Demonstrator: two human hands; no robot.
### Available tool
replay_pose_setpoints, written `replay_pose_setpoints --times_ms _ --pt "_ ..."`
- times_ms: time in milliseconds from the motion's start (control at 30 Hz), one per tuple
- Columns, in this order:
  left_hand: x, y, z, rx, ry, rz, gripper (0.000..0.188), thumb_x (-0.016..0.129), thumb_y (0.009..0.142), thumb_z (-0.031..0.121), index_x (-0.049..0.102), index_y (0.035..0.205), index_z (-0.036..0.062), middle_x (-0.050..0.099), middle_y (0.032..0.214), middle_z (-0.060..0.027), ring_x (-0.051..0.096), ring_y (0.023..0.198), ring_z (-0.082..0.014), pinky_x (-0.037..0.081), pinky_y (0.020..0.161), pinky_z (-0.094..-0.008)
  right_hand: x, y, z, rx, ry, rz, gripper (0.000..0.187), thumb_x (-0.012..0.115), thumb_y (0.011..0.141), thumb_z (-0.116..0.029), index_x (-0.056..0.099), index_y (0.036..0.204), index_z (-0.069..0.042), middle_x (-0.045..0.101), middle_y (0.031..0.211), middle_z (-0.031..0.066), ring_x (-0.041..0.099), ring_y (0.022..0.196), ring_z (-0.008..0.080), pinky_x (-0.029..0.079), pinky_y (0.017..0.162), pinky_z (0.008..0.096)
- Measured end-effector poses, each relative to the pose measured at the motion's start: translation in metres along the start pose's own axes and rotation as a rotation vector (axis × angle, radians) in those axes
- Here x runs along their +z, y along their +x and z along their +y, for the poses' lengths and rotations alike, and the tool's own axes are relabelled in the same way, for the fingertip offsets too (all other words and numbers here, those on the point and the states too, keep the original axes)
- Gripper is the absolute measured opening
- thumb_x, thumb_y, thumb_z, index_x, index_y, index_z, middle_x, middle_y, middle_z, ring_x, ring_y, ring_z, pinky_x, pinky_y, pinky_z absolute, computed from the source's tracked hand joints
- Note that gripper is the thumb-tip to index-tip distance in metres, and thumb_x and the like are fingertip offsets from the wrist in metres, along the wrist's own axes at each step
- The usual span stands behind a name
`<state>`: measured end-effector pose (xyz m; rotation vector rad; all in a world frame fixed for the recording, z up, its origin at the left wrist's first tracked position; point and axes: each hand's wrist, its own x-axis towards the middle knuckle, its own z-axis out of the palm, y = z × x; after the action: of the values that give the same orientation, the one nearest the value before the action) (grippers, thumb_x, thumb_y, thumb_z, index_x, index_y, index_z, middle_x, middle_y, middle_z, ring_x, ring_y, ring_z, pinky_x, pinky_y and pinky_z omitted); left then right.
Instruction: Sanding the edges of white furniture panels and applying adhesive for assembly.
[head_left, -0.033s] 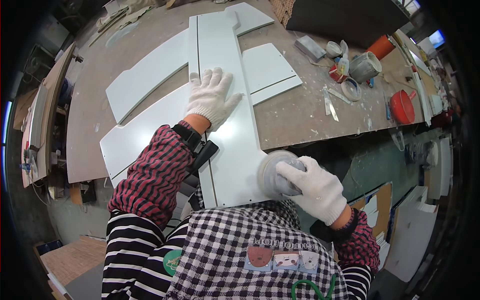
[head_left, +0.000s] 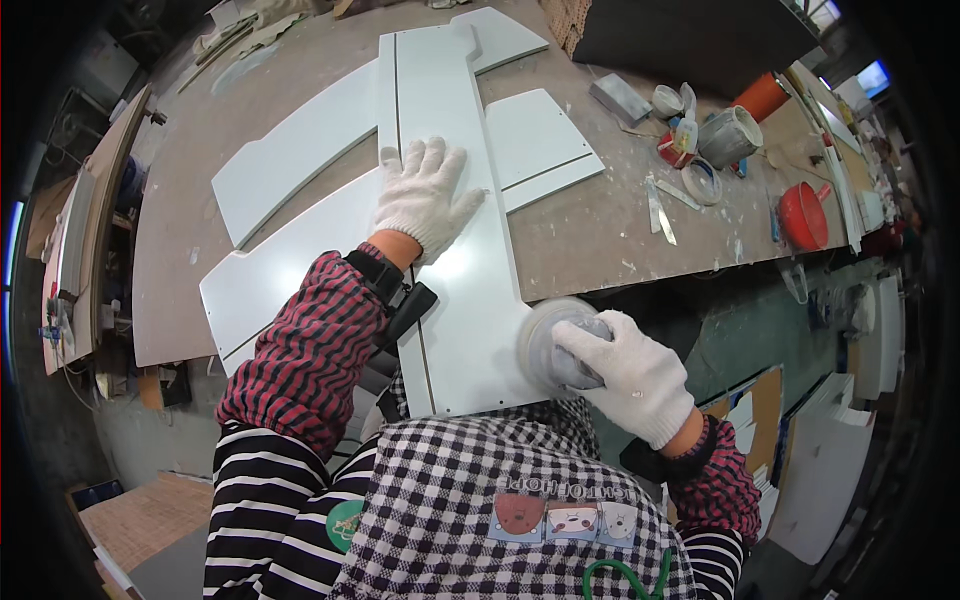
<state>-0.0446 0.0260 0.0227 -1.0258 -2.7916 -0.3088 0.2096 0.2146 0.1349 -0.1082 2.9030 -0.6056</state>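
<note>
My left hand (head_left: 424, 198), in a white knit glove, lies flat with fingers spread on a long white panel (head_left: 455, 300) that has a dark groove along its left side. My right hand (head_left: 636, 378), gloved the same way, is wrapped round the top of a grey round orbital sander (head_left: 556, 345). The sander's disc meets the panel's right edge at the near end, close to my apron. How much of the disc lies against the edge is hidden. Beneath the long panel and out to its left is another white panel (head_left: 290, 262).
More white panels (head_left: 300, 145) lie on the brown worktable (head_left: 180, 290), one at right (head_left: 535, 145). Farther right are a grey block (head_left: 620, 99), a tape roll (head_left: 702, 182), metal scrapers (head_left: 660, 212), a grey tub (head_left: 728, 137) and a red pan (head_left: 804, 215). A black box (head_left: 690, 40) stands behind.
</note>
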Motion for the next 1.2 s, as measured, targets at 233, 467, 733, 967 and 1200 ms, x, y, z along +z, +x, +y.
replay_pose_setpoints --times_ms 233,467,733,967,1200 --pt "-0.012 0.003 0.003 -0.018 -0.019 -0.11 0.062 0.048 0.099 0.05 0.046 0.145 0.0078 0.04 0.154 -0.0208 0.029 0.148 -0.0372 0.013 0.123 -0.0606 -0.002 -0.012 -0.002 0.009 -0.127 -0.076 0.057 0.08 0.074 -0.018 0.063 0.126 -0.03 0.061 0.115 0.0133 0.07 0.091 0.0325 0.059 0.075 0.038" --pt "-0.005 0.002 0.001 -0.02 -0.011 -0.06 0.063 0.047 0.1 0.05 0.046 0.146 0.0078 0.04 0.154 -0.0213 0.029 0.149 -0.0372 0.011 0.124 -0.0603 -0.004 0.001 -0.009 0.024 -0.061 -0.074 0.057 0.079 0.076 -0.019 0.061 0.128 -0.03 0.06 0.117 0.0121 0.069 0.091 0.0341 0.059 0.076 0.0395" --pt "-0.013 0.003 0.004 -0.017 -0.03 -0.124 0.064 0.047 0.099 0.051 0.046 0.145 0.0072 0.04 0.154 -0.0214 0.029 0.149 -0.0375 0.012 0.123 -0.0612 -0.011 -0.012 -0.003 0.191 -0.065 -0.111 0.07 0.079 0.079 -0.023 0.05 0.142 -0.028 0.058 0.122 0.0149 0.068 0.098 0.0367 0.058 0.081 0.0425" --pt "-0.007 0.001 -0.001 0.002 -0.023 -0.042 0.062 0.047 0.099 0.049 0.047 0.143 0.006 0.04 0.153 -0.0212 0.031 0.146 -0.0371 0.012 0.122 -0.0631 0.017 -0.048 0.044 0.166 -0.083 0.298 0.105 0.089 0.069 -0.02 0.032 0.156 -0.016 0.056 0.132 0.0153 0.067 0.106 0.0368 0.058 0.086 0.0416" --pt "-0.002 0.001 -0.002 -0.016 0.008 -0.053 0.064 0.047 0.099 0.051 0.046 0.146 0.0083 0.039 0.155 -0.0208 0.029 0.149 -0.0367 0.011 0.124 -0.061 0.023 -0.055 0.047 0.233 -0.065 0.285 0.107 0.09 0.068 -0.02 0.03 0.157 -0.016 0.057 0.131 0.015 0.066 0.106 0.0364 0.058 0.086 0.0411"
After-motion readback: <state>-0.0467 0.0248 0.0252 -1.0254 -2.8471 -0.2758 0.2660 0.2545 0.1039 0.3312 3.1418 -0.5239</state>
